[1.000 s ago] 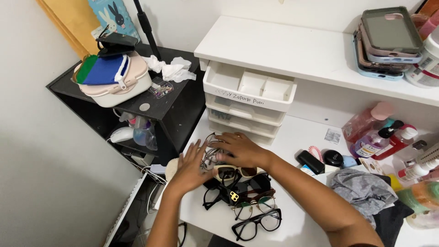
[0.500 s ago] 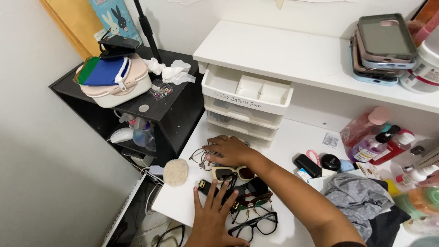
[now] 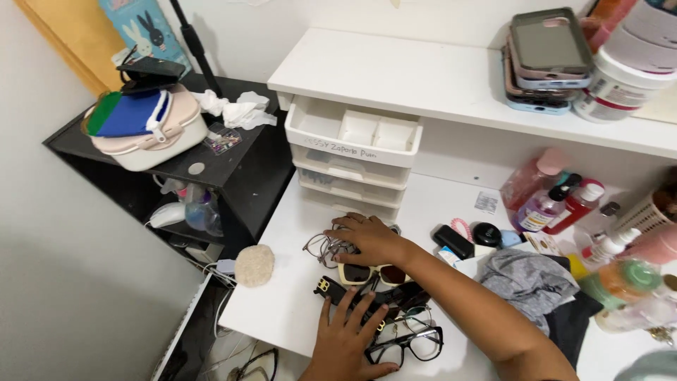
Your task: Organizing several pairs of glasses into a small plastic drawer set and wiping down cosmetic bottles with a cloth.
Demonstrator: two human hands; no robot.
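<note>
- The fingers (image 3: 345, 224) of the right hand (image 3: 368, 238) lie curled and loosely spread on a tangle of thin wire-framed glasses (image 3: 323, 247); they press down on the frames, and whether they pinch any of them cannot be told.
- The left hand (image 3: 347, 337) lies flat with its fingers (image 3: 363, 305) spread open, palm down, across dark sunglasses (image 3: 338, 291) with a small gold mark on the temple; it clasps nothing.
- Between the two hands sits a pair of cream-framed sunglasses (image 3: 367, 274) with dark lenses, touching the dark pairs below it.
- Just right of the left hand, at the near edge of the tabletop (image 3: 282, 296), lie black-rimmed clear glasses (image 3: 412, 344).
- The whole heap of eyewear sits near the tabletop's front left corner, in front of a white drawer unit (image 3: 352, 152) whose top drawer stands open.
- A round beige pad (image 3: 254, 265) rests at the tabletop's left edge, apart from the glasses.
- To the right of the right forearm lie a grey cloth (image 3: 529, 279), a small black case (image 3: 453, 242) and a cluster of bottles (image 3: 557, 201) toward the back right.
- A shelf (image 3: 395, 70) above the drawers carries a stack of phones (image 3: 546, 60).
</note>
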